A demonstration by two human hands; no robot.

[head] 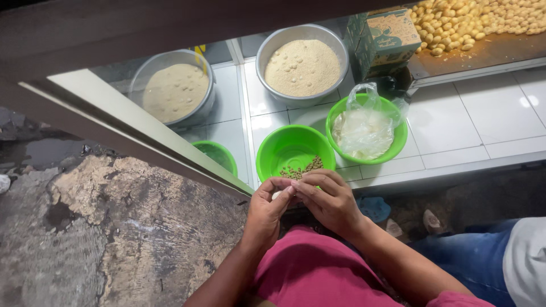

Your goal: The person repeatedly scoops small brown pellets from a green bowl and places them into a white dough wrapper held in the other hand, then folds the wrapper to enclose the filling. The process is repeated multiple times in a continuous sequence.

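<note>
My left hand (266, 209) and my right hand (329, 200) meet in front of me, fingertips pinched together on a small pale lump of dough (276, 195). Just beyond them stands a green bowl (276, 149) with small brown-green seeds (301, 169) at its bottom. To its right a second green bowl (398, 136) holds a crumpled clear plastic bag (364, 128). My lap is covered by pink cloth.
Two metal pans of pale crumbs, one at the left (173, 91) and one at the centre (302, 65), sit on white tiles. A small green bowl (219, 154) lies behind a slanted glass edge. A cardboard box (389, 40) and a tray of yellow pieces (483, 20) are far right. A person in jeans (483, 256) sits at right.
</note>
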